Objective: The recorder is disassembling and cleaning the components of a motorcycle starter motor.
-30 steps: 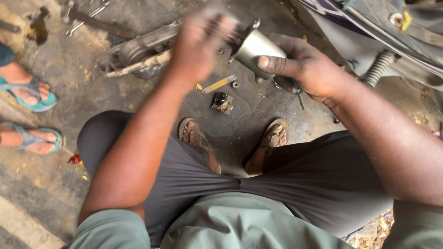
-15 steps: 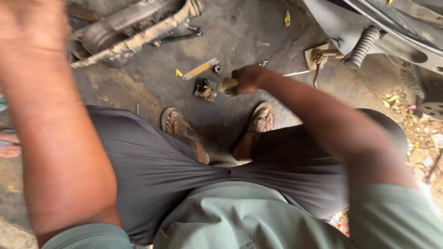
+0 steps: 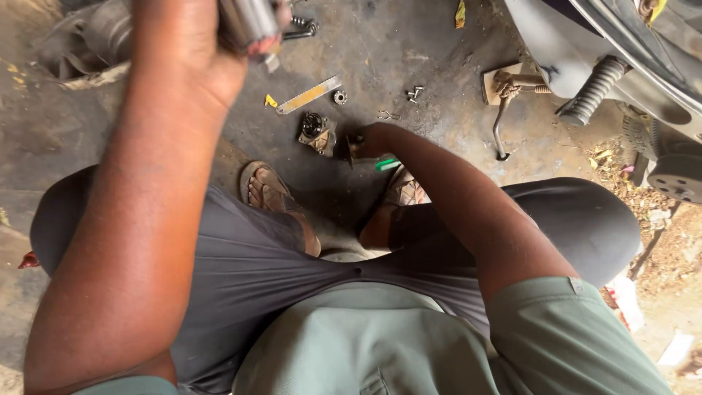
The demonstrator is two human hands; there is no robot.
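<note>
Squatting on the workshop floor (image 3: pixel 439 44), knees wide, sandalled feet planted. Left hand (image 3: pixel 190 51) is raised close to the camera, clenched around a shiny metal cylinder (image 3: pixel 248 25); its long axis runs roughly from upper left to lower right in the head view, reddish lower end pointing down toward the floor, upper end cut off by the frame edge. Right hand (image 3: pixel 373 139) is down at floor level just ahead of the right foot (image 3: pixel 402 192), fingers closed on a small metal tool (image 3: pixel 354 150); can't tell what kind, a green-tipped bit (image 3: pixel 388 164) shows beside the wrist. Touching-close to that hand: a small round engine part (image 3: pixel 316 133). Beyond: yellow flat strip (image 3: pixel 308 95), small gear (image 3: pixel 339 96), loose bolts (image 3: pixel 414 93). Far right: scooter body (image 3: pixel 585 36) with kick lever (image 3: pixel 501 128). Judgement: pick-up step, one hand holding the cylinder, the other fetching a tool. Next move needs both brought together with the cylinder held steady.
</note>
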